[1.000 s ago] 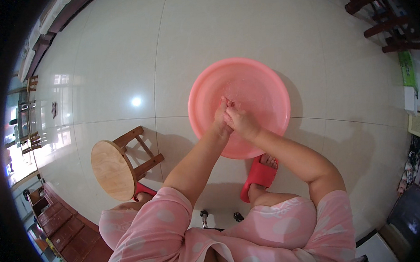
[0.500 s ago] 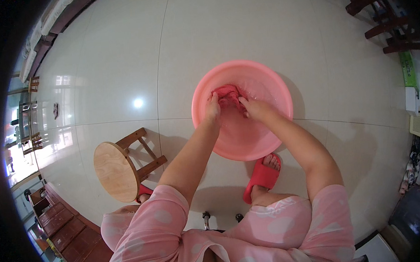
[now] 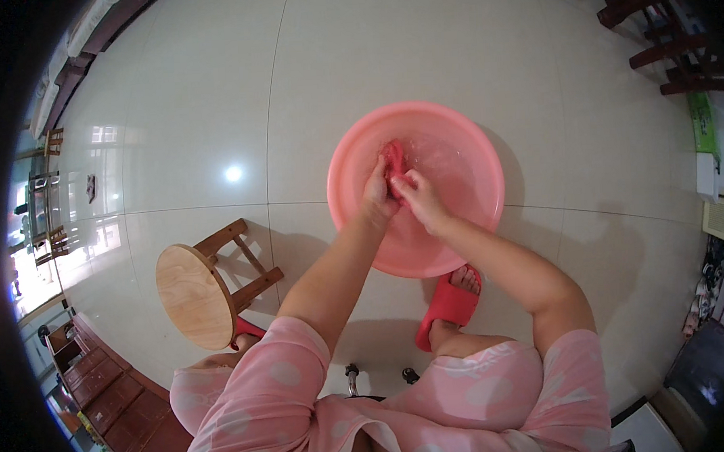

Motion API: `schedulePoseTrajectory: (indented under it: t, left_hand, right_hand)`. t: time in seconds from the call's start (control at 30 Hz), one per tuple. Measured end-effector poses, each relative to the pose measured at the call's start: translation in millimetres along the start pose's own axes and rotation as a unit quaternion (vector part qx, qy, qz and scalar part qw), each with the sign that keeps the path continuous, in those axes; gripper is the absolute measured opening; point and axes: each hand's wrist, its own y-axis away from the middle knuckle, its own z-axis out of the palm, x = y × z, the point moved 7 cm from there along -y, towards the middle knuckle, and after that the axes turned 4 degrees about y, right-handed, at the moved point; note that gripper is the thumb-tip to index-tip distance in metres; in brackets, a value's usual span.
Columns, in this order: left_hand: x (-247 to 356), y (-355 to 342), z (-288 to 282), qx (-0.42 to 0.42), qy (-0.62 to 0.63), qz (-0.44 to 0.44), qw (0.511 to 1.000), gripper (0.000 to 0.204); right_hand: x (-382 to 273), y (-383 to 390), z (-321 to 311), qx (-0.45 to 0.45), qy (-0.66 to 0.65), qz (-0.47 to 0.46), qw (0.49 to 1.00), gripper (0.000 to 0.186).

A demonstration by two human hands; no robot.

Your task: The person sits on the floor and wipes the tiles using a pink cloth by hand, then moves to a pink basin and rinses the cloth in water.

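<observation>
A round pink basin [image 3: 467, 237] with water in it stands on the floor in front of me. Inside it, a bunched wet red cloth [image 3: 394, 155] is squeezed between my two hands. My left hand [image 3: 379, 190] wraps the cloth from the left side. From the right, my right hand [image 3: 416, 194] closes on the cloth's near part, its fingers meeting those of the left. The cloth's lower end is partly hidden by my fingers.
A round-topped wooden stool [image 3: 194, 298] stands to the left of my legs. My red slipper [image 3: 451, 307] is just below the basin's near rim. Dark wooden furniture legs [image 3: 669, 47] show at the far right, and brown drawers [image 3: 111, 390] at the lower left.
The cloth, spread loosely between my hands before, is now gathered into a narrow bunch. My right hand has moved left, toward my left hand.
</observation>
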Motion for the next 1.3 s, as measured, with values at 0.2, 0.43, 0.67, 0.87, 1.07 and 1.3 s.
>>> schedulePoseTrajectory:
  t: [0.2, 0.43, 0.67, 0.87, 1.07, 1.3]
  left_hand:
    - [13.6, -11.6, -14.7, -0.017, -0.115, -0.025, 0.993, 0.041]
    - [-15.5, 14.7, -6.2, 0.072, -0.052, -0.036, 0.995, 0.039]
    - [8.2, 6.2, -26.8, 0.146, -0.278, 0.167, 0.935, 0.04]
    - [13.2, -27.4, -62.9, 0.08, -0.298, 0.155, 0.939, 0.035]
    - [8.2, -6.4, -49.1, 0.1, -0.385, 0.225, 0.89, 0.035]
    - [-37.4, 12.8, -7.7, 0.025, -0.109, -0.098, 0.989, 0.041]
  right_hand:
    - [-65.1, 42.4, 35.9, -0.061, 0.341, -0.265, 0.9, 0.024]
    - [-59.7, 22.7, 13.2, 0.036, 0.427, -0.372, 0.824, 0.024]
    - [-4.9, -37.1, -61.8, 0.057, 0.419, -0.359, 0.832, 0.028]
    - [40.2, -40.4, -76.1, -0.033, 0.639, -0.07, 0.766, 0.04]
    - [9.0, -21.2, -71.9, 0.08, 0.629, -0.133, 0.761, 0.048]
    - [22.0, 3.1, -18.4, 0.034, -0.013, 0.034, 0.999, 0.025]
